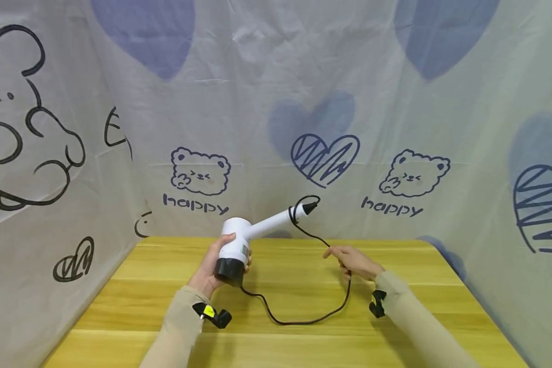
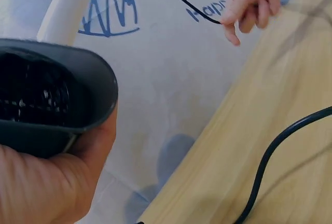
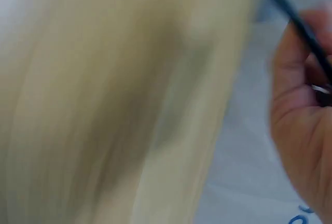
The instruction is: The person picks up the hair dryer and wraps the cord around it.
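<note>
My left hand (image 1: 210, 265) grips the white barrel of a hair dryer (image 1: 268, 225) above the table, its black nozzle (image 1: 230, 271) tilted down toward me. The handle points up and to the right. Near the handle's end the black cord (image 1: 310, 322) is looped round it. From there the cord runs down to my right hand (image 1: 356, 261), which pinches it between thumb and fingers. Past that hand it hangs in a wide curve back toward the nozzle. In the left wrist view the nozzle's dark opening (image 2: 33, 92) faces the camera. The plug is hidden.
A yellow wood-grain table (image 1: 165, 306) lies under both hands. Behind it and at the sides hangs a pale cloth (image 1: 257, 112) printed with hearts and bears. Each wrist wears a small black camera mount, such as the left one (image 1: 218, 318).
</note>
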`<state>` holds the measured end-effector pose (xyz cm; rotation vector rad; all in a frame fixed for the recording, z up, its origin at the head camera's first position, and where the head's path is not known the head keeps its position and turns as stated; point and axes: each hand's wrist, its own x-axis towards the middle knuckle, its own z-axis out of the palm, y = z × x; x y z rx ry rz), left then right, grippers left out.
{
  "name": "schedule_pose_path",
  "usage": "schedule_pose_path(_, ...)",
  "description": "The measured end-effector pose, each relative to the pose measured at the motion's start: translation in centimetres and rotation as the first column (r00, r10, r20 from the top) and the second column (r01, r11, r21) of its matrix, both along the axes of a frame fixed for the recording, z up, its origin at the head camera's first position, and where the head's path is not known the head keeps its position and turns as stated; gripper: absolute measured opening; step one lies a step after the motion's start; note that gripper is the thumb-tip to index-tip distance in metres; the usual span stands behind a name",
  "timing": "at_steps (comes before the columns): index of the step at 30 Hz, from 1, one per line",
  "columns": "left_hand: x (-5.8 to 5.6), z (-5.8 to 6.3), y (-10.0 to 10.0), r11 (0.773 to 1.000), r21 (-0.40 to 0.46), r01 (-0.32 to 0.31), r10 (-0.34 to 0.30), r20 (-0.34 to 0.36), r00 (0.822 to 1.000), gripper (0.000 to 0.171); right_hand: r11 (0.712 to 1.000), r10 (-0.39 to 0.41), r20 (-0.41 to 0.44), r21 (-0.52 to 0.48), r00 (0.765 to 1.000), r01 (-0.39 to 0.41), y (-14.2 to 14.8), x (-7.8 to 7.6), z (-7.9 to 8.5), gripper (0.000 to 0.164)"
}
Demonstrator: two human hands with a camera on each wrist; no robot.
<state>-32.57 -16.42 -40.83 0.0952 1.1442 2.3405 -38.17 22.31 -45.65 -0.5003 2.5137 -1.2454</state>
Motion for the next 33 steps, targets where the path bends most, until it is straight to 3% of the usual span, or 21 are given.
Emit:
schedule_pose_path(2,-0.1,-0.3,0.1,1.000,-0.022,0.019,-0.019,-0.003,1.000,0.046,0.997,-0.050,0.087,-0.054,0.995,0.055,0.0,-0.1,0.4,0.044)
schedule_pose_path(3,-0.1,-0.5,0.2,0.999,-0.034,0.027,-0.027,-0.002,1.000,0.047,0.996,-0.072,0.091,-0.048,0.993,0.077,-0.1,-0.3,0.6,0.042)
schedule_pose_path(6,-0.3,-1.0,0.0,0.996,-0.078,0.044,-0.045,-0.013,0.999,0.051,0.985,-0.147,-0.029,0.082,0.989,0.149,-0.8,-0.9,1.4,0.039)
schedule_pose_path(9,-0.4,-1.6,0.0,0.987,-0.149,0.055,-0.059,-0.020,0.998,0.052,0.943,-0.219,-0.157,0.221,0.963,0.250,-1.4,-1.6,2.4,0.038)
schedule_pose_path(13,-0.5,-2.2,-0.1,0.966,-0.253,0.048,-0.058,-0.033,0.998,0.056,0.878,-0.282,-0.303,0.302,0.911,0.372,-1.7,-2.2,4.3,0.036)
schedule_pose_path(18,-0.7,-2.7,-0.1,0.941,-0.339,0.006,-0.030,-0.067,0.997,0.062,0.844,-0.282,-0.472,0.293,0.835,0.450,-1.9,-2.5,6.8,0.038)
schedule_pose_path(21,-0.8,-3.0,0.1,0.923,-0.385,-0.010,-0.020,-0.074,0.997,0.064,0.832,-0.262,-0.543,0.291,0.797,0.472,-2.0,-2.6,7.7,0.037)
schedule_pose_path(25,-0.9,-3.3,0.4,0.879,-0.471,-0.068,0.027,-0.094,0.995,0.065,0.831,-0.230,-0.609,0.282,0.759,0.479,-2.1,-2.6,8.4,0.037)
schedule_pose_path(29,-0.9,-3.4,0.9,0.830,-0.535,-0.157,0.086,-0.156,0.984,0.067,0.834,-0.218,-0.687,0.238,0.693,0.498,-2.0,-2.7,8.9,0.036)
schedule_pose_path(33,-0.7,-3.3,1.5,0.803,-0.550,-0.230,0.120,-0.229,0.966,0.068,0.831,-0.205,-0.749,0.207,0.630,0.517,-2.0,-2.6,9.4,0.036)
